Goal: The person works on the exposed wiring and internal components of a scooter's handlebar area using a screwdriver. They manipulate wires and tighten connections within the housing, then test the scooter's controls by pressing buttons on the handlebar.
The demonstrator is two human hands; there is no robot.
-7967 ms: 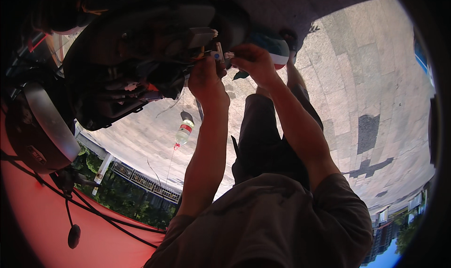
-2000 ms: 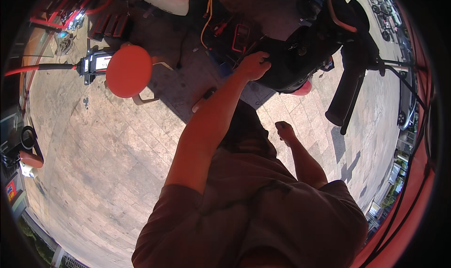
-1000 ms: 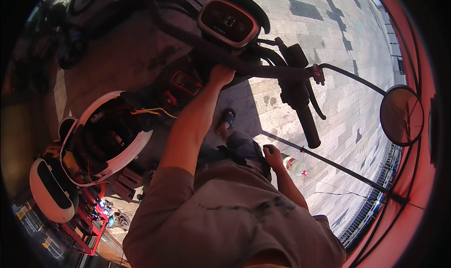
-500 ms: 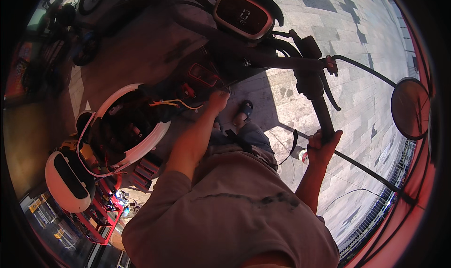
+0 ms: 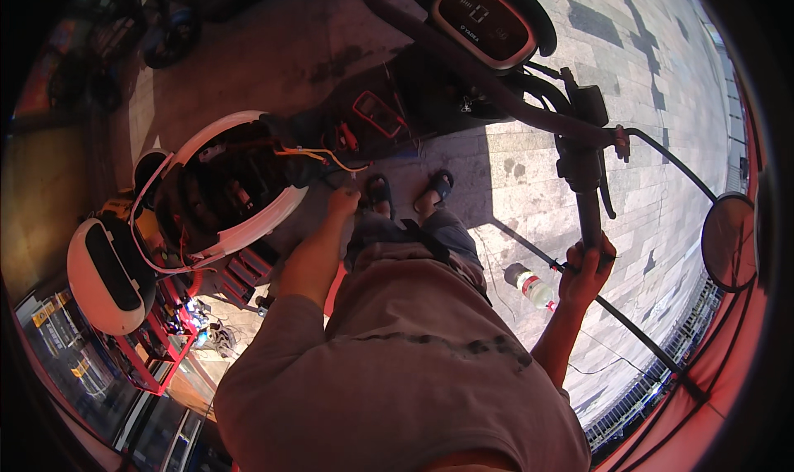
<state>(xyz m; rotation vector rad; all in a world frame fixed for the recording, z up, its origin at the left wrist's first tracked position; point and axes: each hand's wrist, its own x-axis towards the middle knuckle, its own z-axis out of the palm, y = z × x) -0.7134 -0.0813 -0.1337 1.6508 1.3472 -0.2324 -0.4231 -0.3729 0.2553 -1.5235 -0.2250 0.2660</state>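
My right hand [image 5: 585,272] is wrapped round the handlebar grip [image 5: 589,216] of an electric scooter. A brake lever [image 5: 608,195] runs along the grip's outer side. My left hand [image 5: 344,200] is closed beside the scooter's open white body [image 5: 263,216]; what it holds, if anything, is hidden. Just beyond that hand are yellow-orange wires [image 5: 318,152] that come out of the body. On the dark footboard lie a red-rimmed multimeter [image 5: 380,113] and a small red object [image 5: 346,137]. The display [image 5: 483,24] on the handlebar is lit.
A round mirror [image 5: 726,242] sticks out at the right. On the paving stands or lies a clear bottle [image 5: 531,287] near my right forearm. At the lower left are a white rear case [image 5: 107,278], a red tool cart [image 5: 155,381] and a rack of boxes [image 5: 70,340]. Parked cycles stand far left.
My left hand has drawn back toward my body, away from the multimeter. The handlebar, display and mirror sit farther right in view. My right hand keeps its hold on the grip.
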